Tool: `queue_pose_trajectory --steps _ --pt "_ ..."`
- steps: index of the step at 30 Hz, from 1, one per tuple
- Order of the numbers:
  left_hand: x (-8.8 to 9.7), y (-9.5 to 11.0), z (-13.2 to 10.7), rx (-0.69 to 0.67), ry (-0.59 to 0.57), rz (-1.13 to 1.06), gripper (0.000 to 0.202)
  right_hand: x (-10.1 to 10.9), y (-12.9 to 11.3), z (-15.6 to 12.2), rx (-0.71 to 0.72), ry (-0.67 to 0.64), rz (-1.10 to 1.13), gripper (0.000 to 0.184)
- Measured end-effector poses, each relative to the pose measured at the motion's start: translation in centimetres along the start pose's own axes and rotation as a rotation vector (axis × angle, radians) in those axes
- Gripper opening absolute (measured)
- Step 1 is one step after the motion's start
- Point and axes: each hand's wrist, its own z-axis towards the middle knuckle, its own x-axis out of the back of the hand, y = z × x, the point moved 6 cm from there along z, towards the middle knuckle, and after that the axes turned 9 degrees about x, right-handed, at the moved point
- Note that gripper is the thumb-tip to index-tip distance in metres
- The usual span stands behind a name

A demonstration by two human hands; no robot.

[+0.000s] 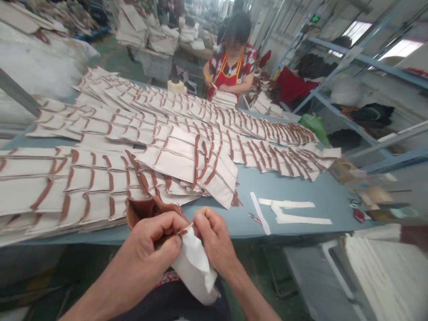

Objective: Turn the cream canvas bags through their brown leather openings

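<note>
My left hand (155, 249) and my right hand (212, 234) meet over my lap at the table's front edge. Between them is a white fabric piece (197, 263) with a brown edge, hanging down toward my lap. The thumb and fingers of my left hand pinch its brown edge. My right fingers are closed at the end of that edge, where a thin pale strip shows between the hands. Just behind my left hand lies a brown leather-like piece (147, 209), partly hidden by the fingers.
Overlapping rows of off-white panels with brown strips (100, 178) cover much of the blue table (220, 220). White strips (287, 209) and a pen (255, 218) lie at right. A co-worker (230, 67) in a red apron stands across the table. Blue shelving (361, 58) is at right.
</note>
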Motion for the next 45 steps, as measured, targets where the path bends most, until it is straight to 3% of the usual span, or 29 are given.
queue_pose_trajectory --steps 2,4,7,9,13,14,17,23,29,37,41,45 --pt "0.4 0.7 -0.1 -0.012 -0.054 0.021 0.019 1.6 -2.7 0.0 0.196 0.061 -0.076 0.028" --pt "0.6 1.4 -0.3 -0.004 -0.134 0.045 0.019 2.2 -6.1 -0.2 0.411 0.022 -0.175 0.016" --pt "0.8 2.4 -0.8 0.008 -0.225 0.084 0.017 1.5 -10.3 -0.6 0.658 -0.164 -0.289 0.040" --pt "1.0 3.0 -1.1 0.003 -0.238 0.145 0.019 0.8 -11.8 -0.5 0.766 -0.270 -0.330 0.043" --pt "1.3 3.5 -2.1 -0.054 -0.185 0.362 0.023 -0.3 -12.4 0.1 0.842 -0.363 -0.461 0.015" --pt "1.4 3.5 -2.4 -0.064 -0.169 0.405 0.022 -0.4 -12.3 0.2 0.830 -0.380 -0.514 0.008" --pt "1.7 3.6 -3.1 -0.091 -0.106 0.472 0.018 -0.9 -11.8 0.2 0.725 -0.462 -0.610 0.020" --pt "2.2 4.3 -3.8 -0.197 -0.079 0.464 0.018 -1.1 -11.8 0.1 0.523 -0.535 -0.473 0.026" --pt "2.1 4.1 -4.1 -0.546 0.065 0.652 0.025 -1.0 -11.0 0.1 0.415 -0.497 -0.332 0.019" --pt "1.1 3.7 -4.5 -0.857 0.057 0.773 0.032 -0.9 -8.7 0.1 0.159 -0.558 -0.021 0.022" --pt "1.3 3.5 -4.6 -0.937 0.081 0.793 0.043 -1.2 -7.7 -0.3 -0.069 -0.645 0.238 0.043" --pt "1.4 2.6 -4.0 -0.943 0.088 0.808 0.042 -1.5 -7.0 -0.4 -0.128 -0.597 0.391 0.063"
